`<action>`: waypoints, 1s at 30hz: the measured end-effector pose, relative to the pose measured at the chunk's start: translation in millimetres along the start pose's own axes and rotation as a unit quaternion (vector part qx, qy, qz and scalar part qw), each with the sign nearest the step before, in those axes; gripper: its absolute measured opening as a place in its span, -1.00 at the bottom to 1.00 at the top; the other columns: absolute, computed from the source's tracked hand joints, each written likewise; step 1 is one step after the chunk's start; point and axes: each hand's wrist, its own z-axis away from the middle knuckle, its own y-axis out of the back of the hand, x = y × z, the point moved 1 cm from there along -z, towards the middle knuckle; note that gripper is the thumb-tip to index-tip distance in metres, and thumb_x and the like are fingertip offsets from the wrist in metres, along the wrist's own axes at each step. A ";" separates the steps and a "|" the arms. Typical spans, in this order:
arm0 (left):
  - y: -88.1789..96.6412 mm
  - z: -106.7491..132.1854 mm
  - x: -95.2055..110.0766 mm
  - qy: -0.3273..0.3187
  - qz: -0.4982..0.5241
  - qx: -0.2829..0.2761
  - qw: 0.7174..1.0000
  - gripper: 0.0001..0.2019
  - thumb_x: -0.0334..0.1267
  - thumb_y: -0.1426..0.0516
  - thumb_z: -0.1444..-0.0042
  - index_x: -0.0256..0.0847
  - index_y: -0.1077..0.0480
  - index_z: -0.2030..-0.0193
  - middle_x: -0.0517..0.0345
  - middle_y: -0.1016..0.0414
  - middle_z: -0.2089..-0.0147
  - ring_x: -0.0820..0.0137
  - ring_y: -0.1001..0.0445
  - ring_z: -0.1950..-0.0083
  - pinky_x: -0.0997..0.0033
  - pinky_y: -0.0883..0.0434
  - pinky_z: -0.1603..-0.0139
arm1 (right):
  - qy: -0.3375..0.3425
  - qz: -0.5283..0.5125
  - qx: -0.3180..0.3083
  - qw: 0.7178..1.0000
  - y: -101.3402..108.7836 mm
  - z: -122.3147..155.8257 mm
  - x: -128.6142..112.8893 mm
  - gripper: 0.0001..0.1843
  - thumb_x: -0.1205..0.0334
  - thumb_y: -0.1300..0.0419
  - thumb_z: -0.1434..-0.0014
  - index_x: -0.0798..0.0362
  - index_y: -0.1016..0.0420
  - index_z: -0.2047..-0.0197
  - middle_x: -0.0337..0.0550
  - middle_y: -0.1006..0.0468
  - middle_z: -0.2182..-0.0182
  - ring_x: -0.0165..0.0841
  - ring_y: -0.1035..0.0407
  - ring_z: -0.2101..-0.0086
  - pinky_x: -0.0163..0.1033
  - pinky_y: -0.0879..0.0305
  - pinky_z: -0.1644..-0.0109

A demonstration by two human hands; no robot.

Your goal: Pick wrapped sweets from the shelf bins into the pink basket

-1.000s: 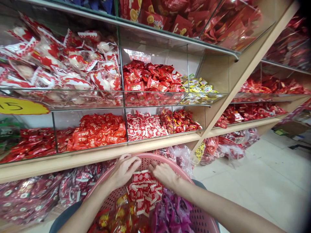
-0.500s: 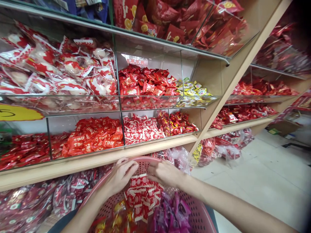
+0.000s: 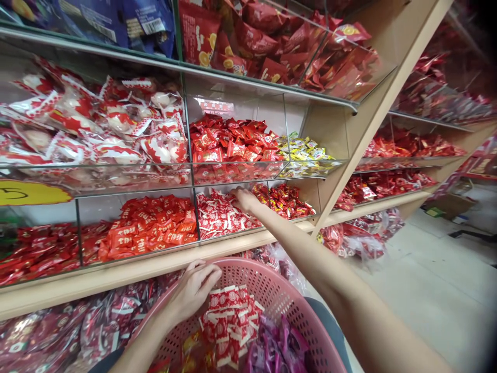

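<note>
A pink perforated basket [image 3: 272, 290] sits low in front of me. It holds red-and-white sweets [image 3: 229, 316], purple sweets [image 3: 275, 347] and some yellow-red ones. My left hand [image 3: 192, 290] rests inside the basket's far rim, fingers curled against the red-and-white sweets. My right hand [image 3: 243, 198] reaches up into a shelf bin of matching red-and-white sweets [image 3: 223, 215], its fingers bent down into the pile; what they grip, if anything, is hidden.
Glass-fronted shelf bins hold orange-red sweets [image 3: 151, 225], dark red sweets [image 3: 285, 199], yellow packets [image 3: 305, 153] and larger white-red packs [image 3: 97, 124]. A wooden ledge [image 3: 116, 272] runs above bagged stock. A slanted wooden upright [image 3: 365, 119] divides the shelving. Tiled floor [image 3: 435, 290] lies to the right.
My right hand has left the basket and moved up into the shelf bin of red-and-white sweets. My left hand stays at the basket rim. The view has tilted upward slightly.
</note>
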 end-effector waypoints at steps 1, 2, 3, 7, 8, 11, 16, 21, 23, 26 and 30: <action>-0.3 0.3 -1.0 0.000 0.001 -0.001 1.000 -0.70 -0.10 0.10 -0.30 -0.10 -0.42 0.23 0.21 -0.50 0.23 0.33 -0.33 0.11 0.32 -0.26 0.02 | -0.004 -0.004 0.006 1.000 -3.0 -1.1 -1.6 -0.62 0.32 -0.12 -0.14 0.02 -0.42 -0.05 -0.02 -0.47 0.04 -0.23 -0.36 0.06 -0.28 -0.24 0.06; -0.6 0.5 -1.9 0.001 0.002 -0.001 1.000 -0.69 -0.10 0.10 -0.30 -0.11 -0.42 0.23 0.21 -0.49 0.23 0.32 -0.33 0.11 0.31 -0.26 0.01 | -0.009 -0.009 0.014 1.000 -5.3 -1.3 -3.0 -0.66 0.30 -0.10 -0.16 0.01 -0.44 -0.02 -0.03 -0.48 0.06 -0.22 -0.36 0.06 -0.26 -0.24 0.06; -1.0 0.6 -2.7 0.001 0.003 -0.001 1.000 -0.69 -0.10 0.11 -0.30 -0.11 -0.42 0.23 0.21 -0.49 0.22 0.32 -0.33 0.11 0.31 -0.25 0.01 | -0.015 -0.015 0.023 1.000 -6.7 -1.1 -3.9 -0.69 0.28 -0.08 -0.18 0.00 -0.47 0.01 -0.03 -0.50 0.08 -0.21 -0.36 0.07 -0.24 -0.24 0.05; -2.1 0.3 -3.8 0.007 0.004 -0.007 1.000 -0.69 -0.09 0.11 -0.31 -0.10 -0.40 0.24 0.23 -0.49 0.20 0.33 -0.32 0.09 0.31 -0.23 -0.01 | -0.039 -0.056 0.068 0.995 -5.5 2.5 -1.1 -0.73 0.23 -0.02 -0.23 -0.03 -0.54 0.13 -0.04 -0.53 0.12 -0.21 -0.40 0.13 -0.20 -0.23 0.06; -2.1 0.2 -3.5 0.009 0.003 -0.007 1.000 -0.69 -0.09 0.11 -0.30 -0.10 -0.40 0.26 0.24 -0.49 0.21 0.33 -0.31 0.10 0.31 -0.22 -0.01 | -0.044 -0.070 0.082 0.993 -3.8 4.1 0.9 -0.72 0.23 -0.02 -0.24 -0.03 -0.55 0.15 -0.04 -0.54 0.13 -0.21 -0.40 0.14 -0.20 -0.23 0.07; -1.1 0.1 -1.7 0.013 0.001 -0.008 1.000 -0.69 -0.09 0.11 -0.30 -0.11 -0.39 0.29 0.24 -0.48 0.26 0.32 -0.31 0.11 0.31 -0.22 -0.01 | -0.062 -0.124 0.131 0.982 2.2 12.9 7.2 -0.70 0.21 0.01 -0.25 0.01 -0.56 0.19 -0.05 -0.56 0.19 -0.22 -0.42 0.18 -0.23 -0.23 0.12; 0.1 0.1 0.5 0.010 0.003 -0.007 1.000 -0.69 -0.10 0.11 -0.30 -0.12 -0.38 0.29 0.24 -0.47 0.30 0.33 -0.31 0.13 0.31 -0.21 0.00 | -0.077 -0.245 0.181 0.949 4.4 46.6 8.6 -0.61 0.12 0.07 -0.25 0.15 -0.51 0.29 -0.12 -0.55 0.43 -0.35 -0.41 0.39 -0.32 -0.26 0.30; -2.6 -0.7 -0.7 0.004 0.001 -0.001 1.000 -0.68 -0.10 0.10 -0.30 -0.13 -0.38 0.32 0.23 -0.48 0.29 0.34 -0.31 0.13 0.32 -0.21 0.01 | -0.092 -0.619 0.101 0.773 -4.8 97.1 -3.6 -0.67 -0.03 -0.21 -0.02 0.11 -0.43 0.38 -0.26 -0.45 0.56 -0.44 -0.33 0.52 -0.35 -0.24 0.43; -3.4 -1.1 -0.5 0.002 -0.002 0.001 1.000 -0.68 -0.10 0.10 -0.31 -0.13 -0.39 0.32 0.23 -0.48 0.29 0.34 -0.31 0.13 0.32 -0.21 0.01 | -0.102 -0.669 0.066 0.733 -6.3 114.9 -9.6 -0.64 -0.04 -0.30 0.07 0.10 -0.43 0.41 -0.28 -0.45 0.56 -0.47 -0.33 0.52 -0.37 -0.23 0.42; -3.3 -1.4 0.3 -0.001 -0.009 0.003 1.000 -0.68 -0.11 0.10 -0.31 -0.14 -0.39 0.32 0.23 -0.48 0.29 0.35 -0.32 0.14 0.32 -0.21 0.00 | -0.114 -0.678 0.029 0.725 -7.6 134.3 -16.0 -0.64 -0.04 -0.32 0.08 0.11 -0.44 0.43 -0.30 -0.44 0.59 -0.50 -0.29 0.54 -0.38 -0.19 0.42; -2.9 -0.8 0.0 -0.004 -0.018 0.009 1.000 -0.68 -0.11 0.10 -0.30 -0.13 -0.40 0.31 0.23 -0.49 0.30 0.34 -0.32 0.14 0.32 -0.22 0.01 | -0.092 -0.647 -0.020 0.756 -14.5 150.1 -18.0 -0.66 -0.04 -0.25 -0.02 0.10 -0.44 0.34 -0.30 -0.44 0.56 -0.49 -0.28 0.54 -0.37 -0.19 0.42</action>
